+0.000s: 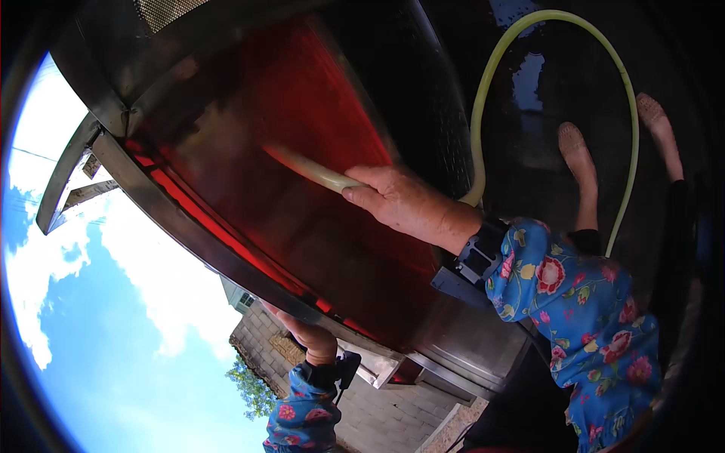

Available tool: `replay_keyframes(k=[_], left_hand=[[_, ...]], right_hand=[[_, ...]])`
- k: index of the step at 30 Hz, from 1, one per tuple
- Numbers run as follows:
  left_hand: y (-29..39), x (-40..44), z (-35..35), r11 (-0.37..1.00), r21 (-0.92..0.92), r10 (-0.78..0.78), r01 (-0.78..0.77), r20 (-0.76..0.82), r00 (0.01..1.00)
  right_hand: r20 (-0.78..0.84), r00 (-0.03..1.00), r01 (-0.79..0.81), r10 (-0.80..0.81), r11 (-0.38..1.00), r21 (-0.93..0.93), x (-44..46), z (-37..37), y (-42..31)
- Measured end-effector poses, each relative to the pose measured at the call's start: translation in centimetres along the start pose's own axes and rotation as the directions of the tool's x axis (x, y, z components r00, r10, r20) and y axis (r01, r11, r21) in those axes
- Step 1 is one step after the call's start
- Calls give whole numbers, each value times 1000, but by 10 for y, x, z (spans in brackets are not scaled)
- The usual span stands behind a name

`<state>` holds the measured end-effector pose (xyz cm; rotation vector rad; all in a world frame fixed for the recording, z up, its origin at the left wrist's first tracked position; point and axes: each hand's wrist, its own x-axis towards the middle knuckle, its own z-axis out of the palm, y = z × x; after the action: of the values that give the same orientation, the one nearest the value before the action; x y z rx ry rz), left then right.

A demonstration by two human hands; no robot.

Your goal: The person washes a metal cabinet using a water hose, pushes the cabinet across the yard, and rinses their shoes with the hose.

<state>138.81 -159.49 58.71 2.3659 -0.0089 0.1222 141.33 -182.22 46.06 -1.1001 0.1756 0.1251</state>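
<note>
My right hand [408, 204] is wrapped round a pale yellow-green hose [480, 113], near its end. The hose end points into a large metal-rimmed container [189, 219] with a red inner surface [332, 98]. Inside, the dark red area looks wet and reflects cloud-like shapes. At the rim's outer side, my left hand [306, 332] grips the metal edge, its fingers partly hidden. Both arms wear blue floral sleeves with dark bands at the wrists.
The hose loops over dark, wet ground [529, 151], around one of my feet [578, 151]; my other foot [658, 124] is beyond the loop. A pale block wall [377, 411], a roof edge and a green tree [253, 385] stand beyond the container.
</note>
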Motion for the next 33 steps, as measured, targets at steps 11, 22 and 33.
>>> replay_keyframes(k=[11, 22, 33], left_hand=[[-13, 0, -21, 991, -88, -91, 99, 97, 991], [-25, 5, -34, 996, 50, -84, 80, 78, 993], [-32, -10, -26, 984, 84, -165, 159, 67, 984]], right_hand=[[304, 947, -31, 102, 973, -229, -55, 55, 44], [-32, 997, 67, -66, 997, 48, -4, 27, -4], [-122, 918, -350, 378, 915, 200, -93, -119, 46]])
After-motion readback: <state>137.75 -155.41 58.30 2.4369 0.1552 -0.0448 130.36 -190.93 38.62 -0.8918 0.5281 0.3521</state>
